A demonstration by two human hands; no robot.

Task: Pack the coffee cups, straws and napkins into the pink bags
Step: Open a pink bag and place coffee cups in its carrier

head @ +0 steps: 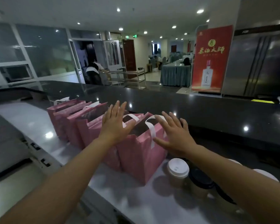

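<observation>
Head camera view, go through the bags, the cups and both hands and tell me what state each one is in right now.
Nearest pink bag: upright, mouth open, white handles up.
Other pink bags: upright in a row behind it, tops open.
White-lidded cup: upright on the counter, lid on, outside the bags.
Dark-lidded cup: upright, lid on, partly behind the right forearm.
Left hand: open, fingers spread over the bags.
Right hand: open, fingers spread at the nearest bag's right side.
</observation>
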